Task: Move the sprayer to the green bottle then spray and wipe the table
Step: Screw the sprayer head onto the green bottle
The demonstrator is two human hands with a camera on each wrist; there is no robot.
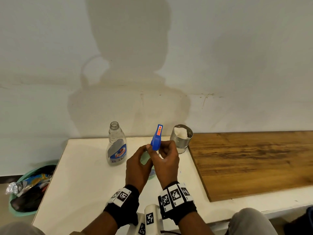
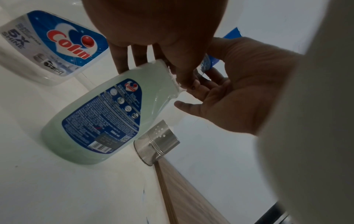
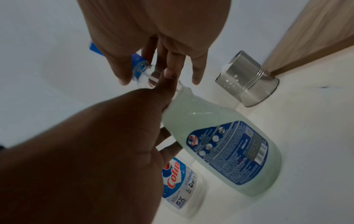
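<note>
Both hands meet over the white table (image 1: 81, 184): the left hand (image 1: 138, 167) curls its fingers round the neck of the green bottle (image 2: 99, 121), thumb up against it, while the right hand (image 1: 166, 160) pinches the collar of the blue sprayer (image 1: 156, 138) seated at that bottle's mouth, its dip tube inside the neck. Just left of the grip stands an uncapped clear bottle (image 1: 116, 146); just right and beyond it, a steel canister (image 1: 181, 138) holding something white, beside a wooden board (image 1: 254, 161).

Clear bottle (image 2: 51, 48) label: "Colin", "5X SHINE". Green bottle (image 2: 103, 121) back label: small "Colin" logo at 12 o'clock, barcode at 6 o'clock; fine print unreadable. Wristbands (image 1: 175, 195): black-white square codes.
</note>
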